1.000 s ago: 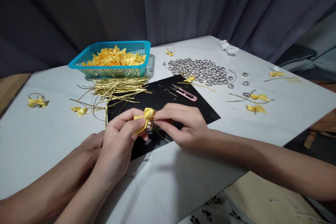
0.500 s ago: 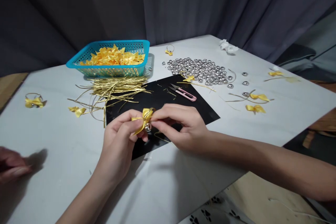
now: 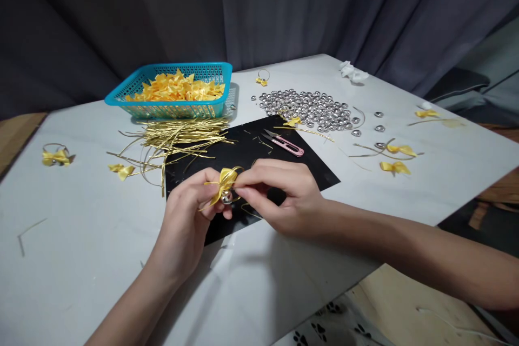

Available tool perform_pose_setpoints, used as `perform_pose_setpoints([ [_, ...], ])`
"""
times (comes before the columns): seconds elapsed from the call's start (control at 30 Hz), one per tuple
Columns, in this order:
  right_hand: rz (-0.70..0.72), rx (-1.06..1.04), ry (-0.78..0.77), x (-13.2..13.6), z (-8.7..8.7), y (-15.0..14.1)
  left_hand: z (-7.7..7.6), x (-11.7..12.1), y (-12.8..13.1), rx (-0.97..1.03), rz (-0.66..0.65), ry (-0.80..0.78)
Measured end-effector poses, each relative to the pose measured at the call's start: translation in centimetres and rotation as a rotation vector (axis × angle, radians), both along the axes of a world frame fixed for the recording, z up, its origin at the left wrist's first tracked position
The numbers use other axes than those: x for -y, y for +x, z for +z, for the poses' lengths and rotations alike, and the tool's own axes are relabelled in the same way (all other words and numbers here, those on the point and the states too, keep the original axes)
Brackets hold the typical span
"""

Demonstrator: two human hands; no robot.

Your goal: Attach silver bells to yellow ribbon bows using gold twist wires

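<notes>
A yellow ribbon bow (image 3: 226, 179) is pinched in my left hand (image 3: 187, 203), above the near part of a black sheet (image 3: 243, 159). Just below the bow's knot hangs a small silver bell (image 3: 227, 198). Thumb and forefinger of my right hand (image 3: 279, 192) close on a gold wire (image 3: 238, 172) that loops beside the bow. The wire's far end is hidden by my fingers. Pink-handled thread snips (image 3: 286, 144) lie on the black sheet beyond my right hand.
A blue basket (image 3: 168, 102) of yellow bows stands at the back left, with a bundle of gold wires (image 3: 186, 135) before it. Silver bells (image 3: 308, 109) are spread at the back. Loose bows (image 3: 395, 168) lie right; a finished-looking bow ring (image 3: 55, 157) lies left.
Another person's hand and forearm, beside my left arm at first, has withdrawn leftward out of view; a bent wire piece now shows at the left. My hands keep hold, the bow turning slightly.
</notes>
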State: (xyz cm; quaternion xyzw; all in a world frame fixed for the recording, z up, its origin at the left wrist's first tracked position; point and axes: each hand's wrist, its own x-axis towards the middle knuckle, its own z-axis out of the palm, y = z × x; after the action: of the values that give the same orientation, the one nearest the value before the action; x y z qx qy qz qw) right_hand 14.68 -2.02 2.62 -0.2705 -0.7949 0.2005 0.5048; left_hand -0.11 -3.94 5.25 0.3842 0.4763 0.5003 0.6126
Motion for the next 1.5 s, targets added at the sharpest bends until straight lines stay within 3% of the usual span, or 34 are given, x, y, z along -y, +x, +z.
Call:
perform_pose_setpoints([
  [0.53,0.007,-0.005,0.03,-0.3,-0.2,0.0,-1.3,-0.4,-0.2,-0.027,0.033,0.066],
  [0.97,0.016,-0.028,0.078,-0.3,-0.4,0.0,-1.1,-0.2,-0.4,-0.13,0.004,0.051],
  [1.5,-0.015,-0.012,0.198,-0.8,0.0,0.3,-0.2,-0.2,-0.1,0.073,0.013,-0.043],
])
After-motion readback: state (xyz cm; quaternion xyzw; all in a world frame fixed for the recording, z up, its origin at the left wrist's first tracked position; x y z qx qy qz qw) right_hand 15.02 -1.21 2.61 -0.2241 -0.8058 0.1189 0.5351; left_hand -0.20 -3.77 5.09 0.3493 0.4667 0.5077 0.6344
